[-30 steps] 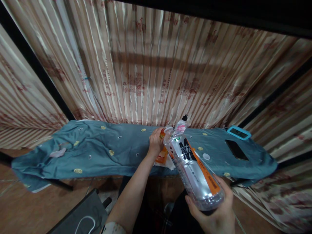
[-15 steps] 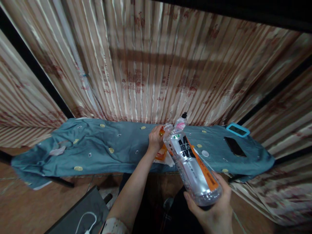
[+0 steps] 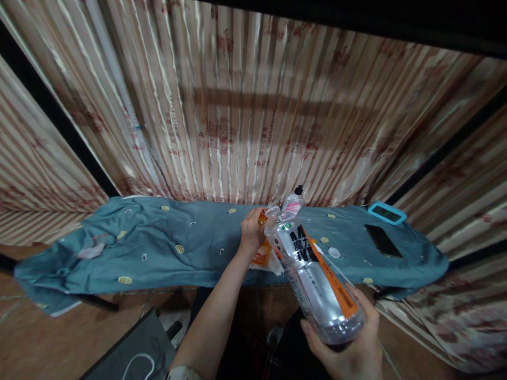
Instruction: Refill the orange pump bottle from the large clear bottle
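My right hand (image 3: 352, 340) is closed around the base of a large clear plastic drink bottle (image 3: 307, 269) with a silver and orange label. The bottle is tilted, its neck pointing up and left toward my left hand. My left hand (image 3: 251, 230) is closed around a small amber, see-through object (image 3: 262, 217) right by the bottle's mouth; most of it is hidden by my fingers. Behind the neck stands a clear bottle with a black top (image 3: 293, 203). Below my left hand, an orange packet (image 3: 262, 254) lies on white tissue (image 3: 274, 264), partly covered by the large bottle.
A blue patterned cloth (image 3: 206, 232) covers the narrow bench. To the right are a white round disc (image 3: 334, 253), a dark phone (image 3: 382, 240) and a blue-framed device (image 3: 387, 212). Crumpled pale tissue (image 3: 91, 251) lies left. A grey box (image 3: 130, 348) with a white cable stands below.
Both hands keep their hold. The large bottle's base and my right hand have shifted slightly down and right. The view has moved a little.
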